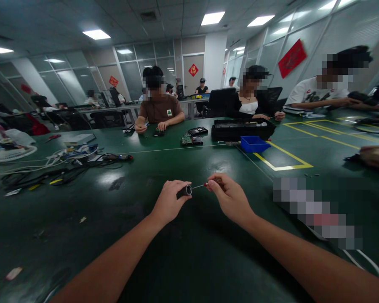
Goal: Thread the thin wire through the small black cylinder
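Observation:
My left hand (169, 201) is closed around a small black cylinder (185, 191), whose round end with a pale ring faces right. What kind of part it is, I cannot make out. In my right hand (230, 197) is a screwdriver (206, 184) with a reddish handle, mostly covered by my fingers. Its thin metal shaft points left at the cylinder's ringed end. Whether the tip touches the cylinder is too small to tell. Both hands are just above the green table (189, 256).
Cables (66, 168) lie in a tangle on the left. Hard drives (192, 139), a long black bin (240, 129) and a blue tray (254, 144) stand farther back. To the right is a blurred-out pale object (316, 210). Co-workers (161, 105) sit across the table.

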`<action>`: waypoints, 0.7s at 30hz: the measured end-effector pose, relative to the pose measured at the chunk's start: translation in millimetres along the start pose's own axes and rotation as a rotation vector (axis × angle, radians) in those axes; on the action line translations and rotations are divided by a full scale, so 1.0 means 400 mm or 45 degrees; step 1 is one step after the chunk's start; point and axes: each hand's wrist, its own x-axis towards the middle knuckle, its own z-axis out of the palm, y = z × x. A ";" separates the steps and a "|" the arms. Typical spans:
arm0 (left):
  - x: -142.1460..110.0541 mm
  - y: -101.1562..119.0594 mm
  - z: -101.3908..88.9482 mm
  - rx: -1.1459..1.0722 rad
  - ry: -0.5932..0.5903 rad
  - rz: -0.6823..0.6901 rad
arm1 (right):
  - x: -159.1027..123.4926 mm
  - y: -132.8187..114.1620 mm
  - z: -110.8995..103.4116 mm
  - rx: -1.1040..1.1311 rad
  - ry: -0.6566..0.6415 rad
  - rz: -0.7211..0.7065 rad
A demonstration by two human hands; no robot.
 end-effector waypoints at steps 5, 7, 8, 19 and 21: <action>-0.001 -0.005 -0.001 0.017 -0.027 -0.026 | 0.002 0.003 -0.010 -0.043 0.111 -0.035; 0.000 -0.005 -0.001 0.020 -0.048 -0.040 | 0.002 0.003 -0.014 -0.052 0.174 -0.080; 0.000 -0.005 -0.002 0.023 -0.058 -0.045 | 0.001 0.003 -0.015 -0.053 0.186 -0.102; 0.003 -0.005 0.006 0.045 -0.132 -0.029 | 0.001 -0.013 -0.015 -0.244 0.039 -0.176; 0.003 -0.008 0.009 0.033 -0.132 -0.019 | 0.003 -0.017 -0.019 -0.305 0.057 -0.183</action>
